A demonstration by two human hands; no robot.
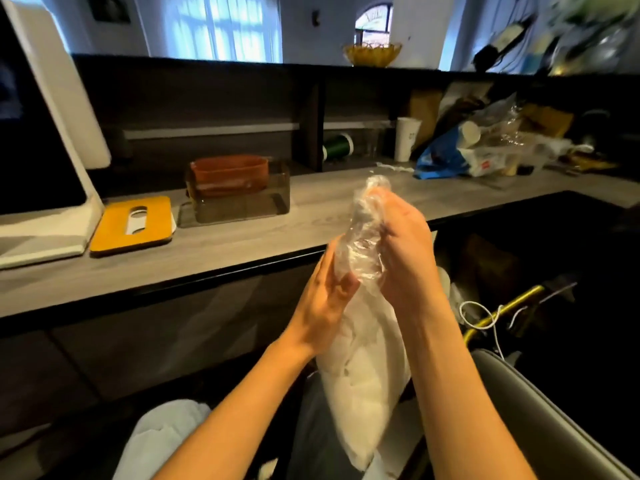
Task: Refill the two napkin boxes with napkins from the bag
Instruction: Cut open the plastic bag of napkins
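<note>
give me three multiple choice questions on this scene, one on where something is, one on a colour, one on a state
1. Where does the yellow lid lie?
A. on the counter left of the clear box
B. inside the clear box
C. on the top ledge

2. What colour is the insert in the clear box?
A. green
B. reddish brown
C. white

3. What are the two hands doing?
A. resting flat on the counter
B. gripping the twisted neck of the napkin bag
C. holding the lid

Key: 1 A, the lid sits flat on the counter beside the box. 2 B, the insert shows reddish brown. 3 B, the left hand and right hand close on the napkin bag.
</note>
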